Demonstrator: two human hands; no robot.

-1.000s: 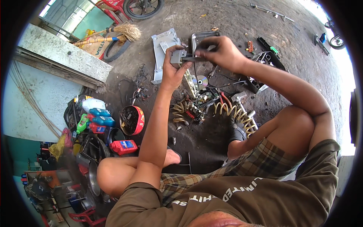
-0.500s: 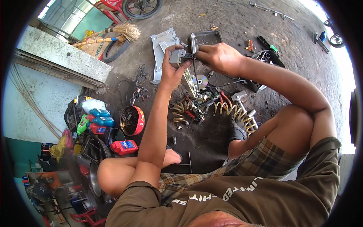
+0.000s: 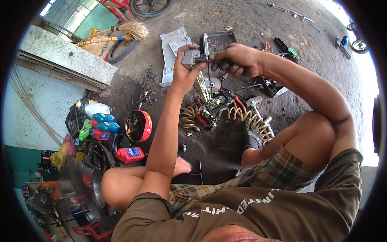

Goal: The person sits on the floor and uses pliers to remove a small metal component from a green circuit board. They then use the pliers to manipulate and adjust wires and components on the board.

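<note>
My left hand (image 3: 184,76) is closed on a small grey metal part (image 3: 188,59), held up above the floor. My right hand (image 3: 242,58) grips a dark, thin object (image 3: 206,59) against that part's right side; what the object is, I cannot tell. A dark cable hangs below my fingers. Behind are a silver metal bracket plate (image 3: 168,42) and a steel tray (image 3: 219,38) with small pieces in it. Below lie a long circuit strip (image 3: 202,88), a shiny disc (image 3: 214,84) and tangled electronic parts (image 3: 207,117).
A red round tin (image 3: 146,127) of scraps and several oil bottles (image 3: 105,126) are at my left. A coiled yellow hose (image 3: 246,117) runs by my right foot. Loose wires (image 3: 149,76), a T-handle tool (image 3: 200,171), a broom (image 3: 135,30) and tyres (image 3: 149,8) are around me.
My right hand has shifted and turned, its fingers now curled below the dark object at the grey part. My left hand has moved slightly upward, still holding the part.
</note>
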